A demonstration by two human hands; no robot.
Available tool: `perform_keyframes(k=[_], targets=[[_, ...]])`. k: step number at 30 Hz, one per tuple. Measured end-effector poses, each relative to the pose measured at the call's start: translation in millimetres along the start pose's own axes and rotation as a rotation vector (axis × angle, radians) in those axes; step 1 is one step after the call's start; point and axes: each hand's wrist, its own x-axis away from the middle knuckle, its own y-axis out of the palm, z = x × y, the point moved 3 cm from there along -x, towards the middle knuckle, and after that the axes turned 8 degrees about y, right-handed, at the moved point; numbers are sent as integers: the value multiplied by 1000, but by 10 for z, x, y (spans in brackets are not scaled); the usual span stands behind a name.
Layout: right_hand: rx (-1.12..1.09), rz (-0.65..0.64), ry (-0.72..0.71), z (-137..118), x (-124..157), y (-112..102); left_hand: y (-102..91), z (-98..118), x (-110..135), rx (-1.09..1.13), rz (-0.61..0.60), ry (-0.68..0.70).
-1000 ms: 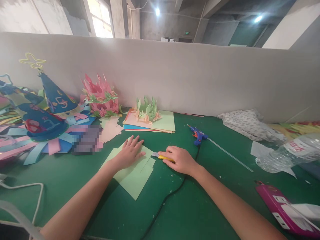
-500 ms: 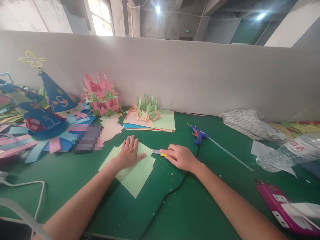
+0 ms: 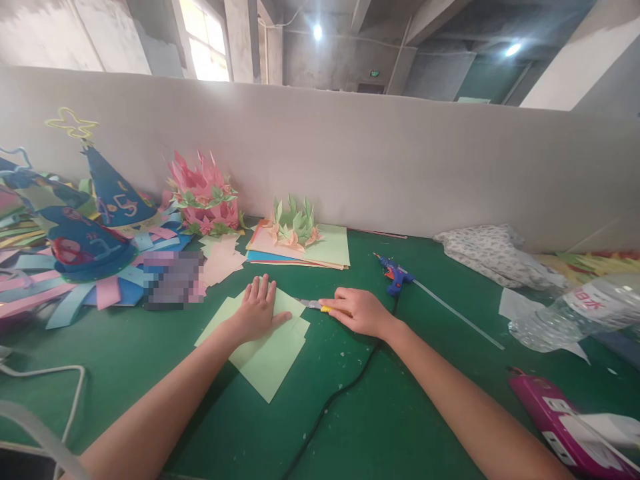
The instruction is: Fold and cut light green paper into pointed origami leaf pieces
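Fingers stretched out, my left hand lies flat on light green paper sheets that overlap on the green table. My right hand grips a utility knife with a yellow handle. Its metal blade points left, with the tip at the right edge of the paper beside my left thumb. Whether the tip is over or under the sheet I cannot tell. Beyond my right hand lies a blue glue gun with a long clear glue stick in its back.
A green paper crown sits on stacked coloured sheets. Pink paper crowns and blue cone hats stand at left. A plastic bottle and pink power strip are at right. A black cord crosses the table.
The view has tilted up slightly. My left hand stays flat on the paper; the knife in my right hand has barely moved, its tip slightly farther left along the paper's edge.
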Motion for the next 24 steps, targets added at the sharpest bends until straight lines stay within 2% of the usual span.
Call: perform_keyframes(k=[9, 24], targets=[[16, 0, -18, -21, -157, 74, 8, 2, -9, 11, 45, 19], [29, 30, -28, -180, -670, 203, 24, 16, -23, -38, 41, -13]])
